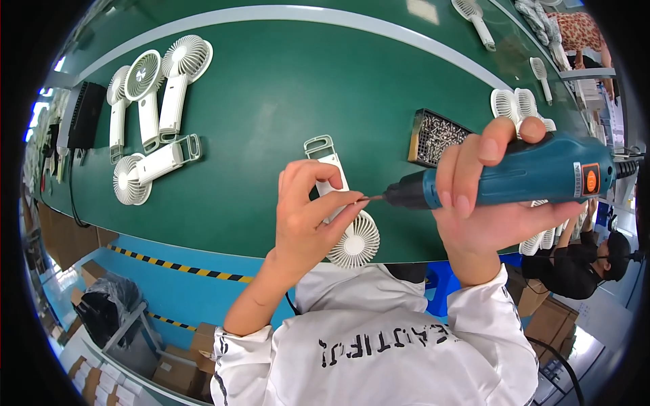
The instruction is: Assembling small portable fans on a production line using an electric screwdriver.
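My right hand point(477, 176) is wrapped around a teal electric screwdriver point(542, 172), held level with its black nose and thin bit point(376, 197) pointing left. At the bit's tip, the thumb and forefinger of my left hand point(305, 206) are pinched together. Whatever sits between those fingertips is too small to make out. Beneath my left hand a white handheld fan point(355, 242) lies at the table's near edge, its round grille toward me and its handle loop point(318, 143) pointing away. My left hand covers part of the fan's handle.
A black box of small screws point(440, 135) stands right of centre, partly behind my right hand. Several white fans point(143, 78) lie at the left of the green table point(271, 88), and more fans point(514, 101) at the right. A co-worker in black point(575, 264) is at the right.
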Motion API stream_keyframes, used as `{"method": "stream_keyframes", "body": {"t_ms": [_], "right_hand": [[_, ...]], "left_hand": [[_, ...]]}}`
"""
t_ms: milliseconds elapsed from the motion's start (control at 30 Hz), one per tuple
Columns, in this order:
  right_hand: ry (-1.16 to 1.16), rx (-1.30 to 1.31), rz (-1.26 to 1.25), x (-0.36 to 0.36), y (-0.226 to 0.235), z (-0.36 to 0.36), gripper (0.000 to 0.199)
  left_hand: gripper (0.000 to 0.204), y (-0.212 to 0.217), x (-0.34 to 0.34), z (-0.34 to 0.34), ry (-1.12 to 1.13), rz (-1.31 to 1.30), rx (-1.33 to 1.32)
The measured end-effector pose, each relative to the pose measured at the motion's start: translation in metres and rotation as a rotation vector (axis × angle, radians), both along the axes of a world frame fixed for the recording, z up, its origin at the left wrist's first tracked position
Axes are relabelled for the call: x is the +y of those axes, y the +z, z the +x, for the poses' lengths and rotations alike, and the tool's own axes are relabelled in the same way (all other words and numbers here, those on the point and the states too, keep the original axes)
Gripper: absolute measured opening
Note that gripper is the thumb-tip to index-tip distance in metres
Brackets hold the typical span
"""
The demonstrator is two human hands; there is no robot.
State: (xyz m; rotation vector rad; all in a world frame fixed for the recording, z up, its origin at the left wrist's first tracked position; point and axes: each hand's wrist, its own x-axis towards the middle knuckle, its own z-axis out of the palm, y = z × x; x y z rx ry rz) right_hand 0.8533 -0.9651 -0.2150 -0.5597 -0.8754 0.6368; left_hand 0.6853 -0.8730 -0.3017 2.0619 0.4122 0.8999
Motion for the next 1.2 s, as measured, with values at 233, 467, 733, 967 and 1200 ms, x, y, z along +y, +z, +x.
{"method": "stream_keyframes", "body": {"t_ms": [233,467,733,967,1200], "right_hand": [[-0.007,0.049,-0.017,-0.002,0.002,0.0,0.076],[0.027,0.023,-0.075,0.005,-0.006,-0.006,0.079],[0.156,-0.054,-0.036,0.012,-0.003,-0.007,0.078],[0.1,-0.039,-0.031,0.012,-0.001,-0.008,0.074],[0.081,-0.025,-0.033,0.011,0.001,-0.008,0.076]], "left_hand": [[0.019,-0.001,0.002,-0.004,-0.021,-0.069,0.043],[0.017,-0.001,0.002,-0.006,-0.059,-0.127,0.07],[0.017,0.003,0.009,-0.012,-0.088,-0.081,0.099],[0.016,0.009,0.012,-0.013,-0.082,-0.127,0.107],[0.018,0.007,0.012,-0.011,-0.083,-0.128,0.099]]}}
